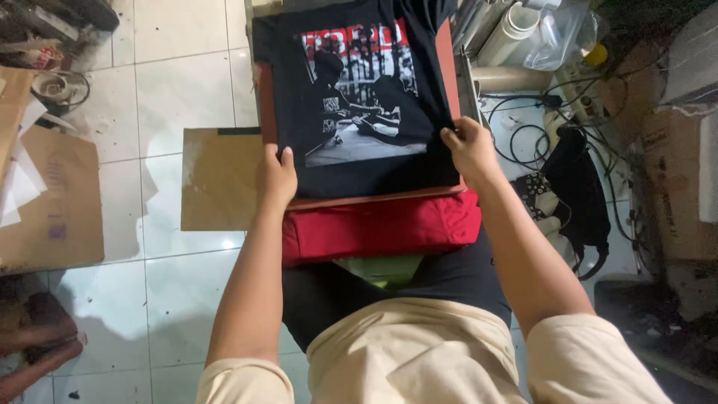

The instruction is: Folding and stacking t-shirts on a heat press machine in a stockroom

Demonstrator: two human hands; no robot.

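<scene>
My left hand presses flat, fingers together, on the near-left corner of the black printed cotton T-shirt, which lies on a reddish-brown flat board. My right hand pinches the shirt's right edge. A folded red cloth sits beneath.

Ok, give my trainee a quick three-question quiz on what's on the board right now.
1. True or false: the black T-shirt lies print side up on the board.
2. Which hand grips the shirt's edge at the board's right side? A) left hand B) right hand C) neither
3. What colour is the folded cloth just below the board?

Key
1. True; the printed picture faces the camera.
2. B; the right hand pinches the shirt edge there, while the left hand rests at the shirt's lower left corner.
3. Red.
</scene>
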